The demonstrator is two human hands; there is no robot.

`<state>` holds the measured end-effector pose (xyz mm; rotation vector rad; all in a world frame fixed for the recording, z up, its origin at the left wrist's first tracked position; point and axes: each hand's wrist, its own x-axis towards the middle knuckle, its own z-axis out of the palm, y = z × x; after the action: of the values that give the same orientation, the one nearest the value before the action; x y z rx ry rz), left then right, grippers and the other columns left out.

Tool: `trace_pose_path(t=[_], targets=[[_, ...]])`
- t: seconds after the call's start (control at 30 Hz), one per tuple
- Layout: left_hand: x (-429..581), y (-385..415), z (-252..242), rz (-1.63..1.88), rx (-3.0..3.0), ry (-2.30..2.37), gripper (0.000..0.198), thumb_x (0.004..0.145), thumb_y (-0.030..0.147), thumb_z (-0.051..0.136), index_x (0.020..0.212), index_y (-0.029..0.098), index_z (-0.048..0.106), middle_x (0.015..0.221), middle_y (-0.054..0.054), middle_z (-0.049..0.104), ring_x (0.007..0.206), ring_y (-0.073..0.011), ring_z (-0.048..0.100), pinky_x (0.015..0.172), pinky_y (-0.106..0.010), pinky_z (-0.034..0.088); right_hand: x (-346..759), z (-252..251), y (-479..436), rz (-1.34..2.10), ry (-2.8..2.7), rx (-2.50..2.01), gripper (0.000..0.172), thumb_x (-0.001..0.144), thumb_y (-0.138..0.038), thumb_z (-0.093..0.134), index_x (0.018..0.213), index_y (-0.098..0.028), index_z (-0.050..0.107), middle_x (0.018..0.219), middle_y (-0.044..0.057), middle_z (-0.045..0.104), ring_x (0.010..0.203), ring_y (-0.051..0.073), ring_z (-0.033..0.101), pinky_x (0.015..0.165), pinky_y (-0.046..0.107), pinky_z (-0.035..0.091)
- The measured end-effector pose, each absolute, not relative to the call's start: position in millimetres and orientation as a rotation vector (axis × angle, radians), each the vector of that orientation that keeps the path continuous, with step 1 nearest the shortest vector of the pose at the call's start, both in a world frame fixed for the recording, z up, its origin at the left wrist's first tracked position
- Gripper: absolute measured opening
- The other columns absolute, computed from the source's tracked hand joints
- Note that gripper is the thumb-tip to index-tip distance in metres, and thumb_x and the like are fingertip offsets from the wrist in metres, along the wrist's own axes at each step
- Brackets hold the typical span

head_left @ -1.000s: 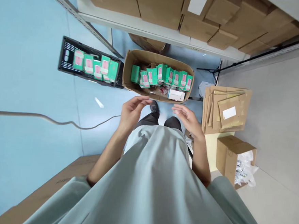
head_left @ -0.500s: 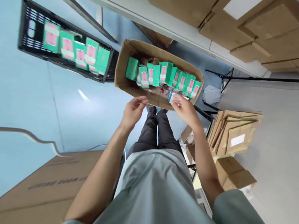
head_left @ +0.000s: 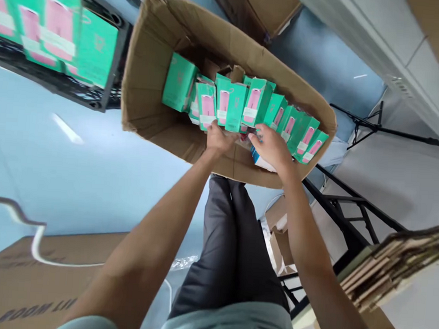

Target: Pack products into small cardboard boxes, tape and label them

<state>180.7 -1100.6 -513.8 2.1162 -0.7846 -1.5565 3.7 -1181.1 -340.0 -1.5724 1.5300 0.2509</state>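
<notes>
An open cardboard carton (head_left: pixel 162 125) holds a row of green boxes with pink pictures (head_left: pixel 236 105). Inside its near side, my left hand (head_left: pixel 220 138) reaches to the lower edge of the boxes; its fingers are partly hidden, and no held thing shows. My right hand (head_left: pixel 271 145) is also in the carton, fingers bent and apart from the thumb, close to the boxes' lower edges. Small red items in clear wrapping (head_left: pixel 244 136) lie between the hands. Under my right hand rests a blue-and-white packet (head_left: pixel 261 161), partly covered by it.
A black crate (head_left: pixel 107 84) with more green boxes stands to the left. Black metal legs (head_left: pixel 345 218) and stacked flat cardboard (head_left: pixel 396 262) are at the right. A large carton (head_left: pixel 46 277) lies lower left, with a pale cable (head_left: pixel 35 242) over it. A white shelf edge (head_left: pixel 392 66) crosses upper right.
My view has moved closer to the carton. The left hand has gone from outside the near rim into the carton. My right hand has left the blue-and-white packet and shifted toward the boxes.
</notes>
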Motion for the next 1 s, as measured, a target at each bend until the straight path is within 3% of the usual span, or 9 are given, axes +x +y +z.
trace_pose_path(t=[0.1,0.27,0.4,0.57,0.8,1.0], targets=[[173.0,-1111.8,-549.6,-1.56,2.253,-0.685,0.1,0.073,0.03,0.113,0.153,0.01,0.057,0.166,-0.033,0.056,0.154,-0.0435,0.06,0.128,-0.051,0.042,3.5,-380.3,-1187.1,0.184,1.514,-1.579,0.033,0.118,-0.038,0.066,0.147,-0.024,0.075,0.138,0.014,0.085,0.137,0.034,0.08,0.124,0.055,0.062],[161.2,-1131.4,-578.8,-1.642,2.261,-0.68,0.093,0.082,0.022,0.107,0.155,0.007,0.053,0.162,-0.032,0.063,0.155,-0.0409,0.061,0.127,-0.049,0.041,3.9,-412.7,-1171.1,0.167,1.525,-1.525,0.034,0.117,-0.038,0.068,0.147,-0.024,0.075,0.141,0.014,0.084,0.138,0.032,0.08,0.125,0.053,0.062],[156.0,-1144.8,-579.8,-1.619,2.274,-0.691,0.101,0.085,0.017,0.101,0.166,0.0,0.043,0.167,-0.036,0.061,0.157,-0.0414,0.062,0.131,-0.05,0.041,6.9,-421.3,-1147.2,0.164,1.514,-1.457,0.033,0.116,-0.038,0.07,0.146,-0.025,0.076,0.142,0.015,0.084,0.136,0.032,0.081,0.125,0.054,0.063],[159.2,-1149.0,-563.2,-1.503,2.407,-0.815,0.1,0.078,0.024,0.099,0.164,0.004,0.054,0.155,-0.029,0.073,0.152,-0.046,0.068,0.127,-0.05,0.051,9.9,-425.7,-1124.1,0.163,1.522,-1.369,0.034,0.114,-0.039,0.073,0.144,-0.025,0.077,0.138,0.016,0.085,0.131,0.036,0.083,0.121,0.059,0.065],[200.0,-1112.6,-493.8,-1.323,2.428,-0.771,0.089,0.074,0.033,0.094,0.154,0.011,0.065,0.148,-0.025,0.078,0.145,-0.0487,0.072,0.127,-0.057,0.056,23.9,-378.5,-1125.3,0.165,1.558,-1.34,0.037,0.115,-0.039,0.07,0.149,-0.023,0.074,0.143,0.018,0.084,0.135,0.037,0.082,0.122,0.061,0.065],[249.2,-1053.7,-374.3,-1.451,2.123,-0.691,0.069,0.068,0.035,0.092,0.132,0.016,0.074,0.124,-0.017,0.085,0.12,-0.0381,0.082,0.114,-0.053,0.066,40.2,-285.9,-1139.5,-0.044,1.626,-1.386,0.038,0.115,-0.036,0.07,0.151,-0.023,0.071,0.149,0.018,0.082,0.138,0.034,0.081,0.126,0.056,0.063]])
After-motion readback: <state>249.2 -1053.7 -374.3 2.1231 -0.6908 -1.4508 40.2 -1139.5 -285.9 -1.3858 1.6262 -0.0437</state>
